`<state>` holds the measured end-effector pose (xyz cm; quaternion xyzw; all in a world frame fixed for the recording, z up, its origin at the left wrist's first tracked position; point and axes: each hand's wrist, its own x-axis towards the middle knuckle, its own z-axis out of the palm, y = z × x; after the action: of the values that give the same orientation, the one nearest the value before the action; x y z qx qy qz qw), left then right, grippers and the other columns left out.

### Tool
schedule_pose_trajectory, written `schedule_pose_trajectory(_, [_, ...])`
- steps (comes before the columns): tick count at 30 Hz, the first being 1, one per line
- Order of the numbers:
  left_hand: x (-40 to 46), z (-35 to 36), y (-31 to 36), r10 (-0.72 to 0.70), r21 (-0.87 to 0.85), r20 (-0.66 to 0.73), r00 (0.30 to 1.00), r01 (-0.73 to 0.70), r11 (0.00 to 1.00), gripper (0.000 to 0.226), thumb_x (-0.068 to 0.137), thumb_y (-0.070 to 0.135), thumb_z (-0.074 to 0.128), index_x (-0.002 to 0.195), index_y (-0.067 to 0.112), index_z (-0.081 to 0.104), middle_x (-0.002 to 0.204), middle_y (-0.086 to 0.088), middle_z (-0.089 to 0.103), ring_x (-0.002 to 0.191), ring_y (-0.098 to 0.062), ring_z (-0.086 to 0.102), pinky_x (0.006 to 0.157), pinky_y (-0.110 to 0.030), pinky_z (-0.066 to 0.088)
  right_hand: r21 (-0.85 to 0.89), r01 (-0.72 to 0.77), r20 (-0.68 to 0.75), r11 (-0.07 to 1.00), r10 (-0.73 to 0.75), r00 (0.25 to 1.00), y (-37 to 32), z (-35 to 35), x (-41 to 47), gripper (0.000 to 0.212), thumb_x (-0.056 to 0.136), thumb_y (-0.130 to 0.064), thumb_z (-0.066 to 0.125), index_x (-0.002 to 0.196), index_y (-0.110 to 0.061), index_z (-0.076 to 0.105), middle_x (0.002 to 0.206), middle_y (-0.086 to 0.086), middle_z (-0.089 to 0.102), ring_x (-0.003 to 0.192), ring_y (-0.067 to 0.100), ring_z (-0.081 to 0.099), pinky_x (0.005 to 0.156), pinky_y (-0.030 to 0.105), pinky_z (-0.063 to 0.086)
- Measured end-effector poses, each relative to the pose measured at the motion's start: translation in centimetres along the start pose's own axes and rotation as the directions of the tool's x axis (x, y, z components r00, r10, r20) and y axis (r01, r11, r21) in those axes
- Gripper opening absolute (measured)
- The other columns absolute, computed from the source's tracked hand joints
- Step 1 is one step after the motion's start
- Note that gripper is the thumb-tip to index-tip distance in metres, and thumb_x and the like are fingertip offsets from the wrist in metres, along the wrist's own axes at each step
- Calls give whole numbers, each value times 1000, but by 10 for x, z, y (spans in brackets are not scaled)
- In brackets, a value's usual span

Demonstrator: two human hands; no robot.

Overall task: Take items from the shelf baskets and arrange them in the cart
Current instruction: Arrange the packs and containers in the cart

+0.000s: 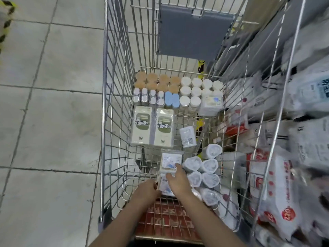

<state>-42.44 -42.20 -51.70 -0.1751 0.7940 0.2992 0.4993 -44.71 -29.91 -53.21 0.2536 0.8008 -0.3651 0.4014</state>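
Head view, looking down into the cart; I take the two green-and-cream boxes on its floor as my landmark.

Beyond the boxes: tidy rows of tan-lidded jars, white-lidded jars and small silver packs, grouped by kind, presumably to save floor space.

Nearer me than the boxes: a flat cotton-swab packet on the wire floor, with a cluster of clear round tubs just to its right.

Both hands work that packet stack. Left hand has fingers curled, pinching the near packet's left edge. Right hand lies across the packets; fingers look fairly straight and close together, though blur hides detail. I judge they are squaring packets into a row behind the boxes.

Shelf baskets, right of the cart, hold more bagged goods.
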Motion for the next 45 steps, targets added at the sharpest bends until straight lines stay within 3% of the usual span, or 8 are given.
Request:
schedule_pose_trajectory(4, [36, 15, -2, -31, 49, -16, 999, 32, 998, 17, 91, 35, 58, 83, 24, 48, 87, 5, 59, 76, -12, 55, 63, -26, 40, -106, -107, -116, 989, 94, 989, 1, 18, 27, 53, 95, -25, 51, 141, -7, 32, 140, 15, 41, 126, 31, 45, 102, 42, 40])
schedule_pose_trajectory(10, [57, 32, 3, -104, 86, -46, 994, 108, 990, 25, 95, 27, 43, 108, 9, 55, 112, -10, 63, 103, -27, 60, 74, -30, 43, -157, -193, -138, 969, 172, 975, -1, 36, 39, 69, 95, -32, 49, 149, -6, 15, 151, 19, 23, 139, 35, 24, 113, 40, 25])
schedule_pose_trajectory(22, [54, 0, -27, -250, -18, -58, 967, 249, 968, 21, 83, 25, 69, 74, 12, 56, 82, -9, 62, 70, -18, 54, 62, -28, 44, -8, -223, -133, 975, 220, 966, -9, 39, 45, 48, 95, -26, 55, 133, -2, 40, 138, 18, 38, 126, 33, 39, 100, 34, 37])
schedule_pose_trajectory(27, [52, -5, -46, -331, -201, -160, 930, 298, 933, 19, 86, 22, 67, 88, 5, 58, 87, -11, 64, 77, -25, 62, 54, -26, 39, 245, -303, -233, 921, 360, 904, -12, 43, 52, 67, 90, -25, 64, 137, 4, 27, 136, 22, 45, 124, 35, 46, 92, 36, 42])
schedule_pose_trajectory(33, [47, 3, -43, -383, -318, -268, 884, 294, 901, 17, 89, 22, 63, 90, 11, 50, 87, -6, 55, 77, -23, 51, 60, -28, 33, 118, -306, -324, 945, 328, 888, -9, 54, 56, 59, 89, -25, 66, 133, 1, 37, 136, 19, 43, 124, 35, 44, 93, 39, 42])
schedule_pose_trajectory(38, [43, -3, -40, -352, -337, -285, 892, 250, 908, 17, 88, 22, 63, 92, 7, 55, 91, -11, 62, 79, -27, 57, 65, -31, 46, 314, -264, -331, 912, 366, 870, -9, 60, 47, 41, 85, -17, 70, 114, -5, 44, 112, 15, 66, 99, 32, 63, 76, 35, 50])
schedule_pose_trajectory(41, [27, -7, -33, -284, -293, -318, 905, 191, 937, 14, 88, 19, 61, 85, 8, 54, 83, -11, 62, 68, -22, 53, 52, -28, 33, 415, -219, -349, 883, 377, 858, -11, 55, 29, 26, 86, -12, 66, 101, -11, 45, 104, 13, 68, 82, 25, 60, 67, 27, 40])
schedule_pose_trajectory(45, [-10, -16, -22, -139, -208, -301, 943, 77, 975, 13, 89, 16, 60, 79, 14, 51, 72, -2, 58, 60, -11, 50, 48, -25, 29, 547, -190, -322, 815, 414, 851, -14, 38, -10, 28, 86, -8, 65, 113, -7, 58, 113, 13, 68, 103, 30, 63, 75, 25, 39])
